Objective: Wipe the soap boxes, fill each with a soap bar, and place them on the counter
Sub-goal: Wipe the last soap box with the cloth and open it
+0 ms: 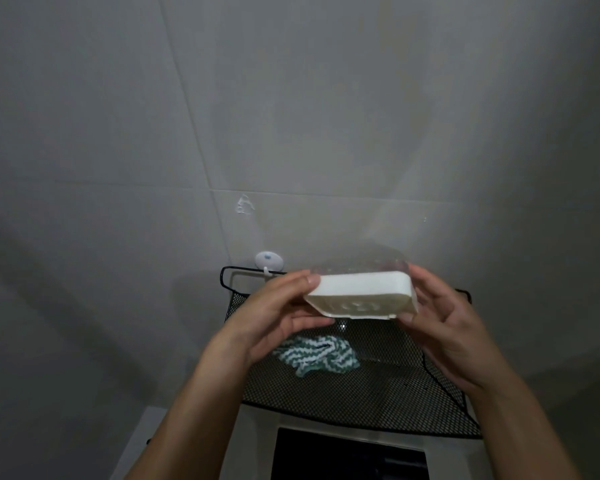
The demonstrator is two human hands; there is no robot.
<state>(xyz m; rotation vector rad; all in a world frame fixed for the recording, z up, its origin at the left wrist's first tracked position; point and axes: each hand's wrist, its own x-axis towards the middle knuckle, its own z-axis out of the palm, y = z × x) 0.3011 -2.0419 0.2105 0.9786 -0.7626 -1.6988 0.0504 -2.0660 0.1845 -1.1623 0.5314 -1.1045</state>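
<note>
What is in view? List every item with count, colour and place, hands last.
soap box: one, white with a clear lid, held up in front of the wall, above the basket.
cloth: one, green and white zigzag, lying crumpled in the basket.
basket: one, black wire mesh, hung against the wall.
hook: one, white, stuck to the wall at the basket's upper left rim.
wall: grey-white tiles, behind everything.
left hand: one, holds the box's left end.
right hand: one, holds the box's right end.
</note>
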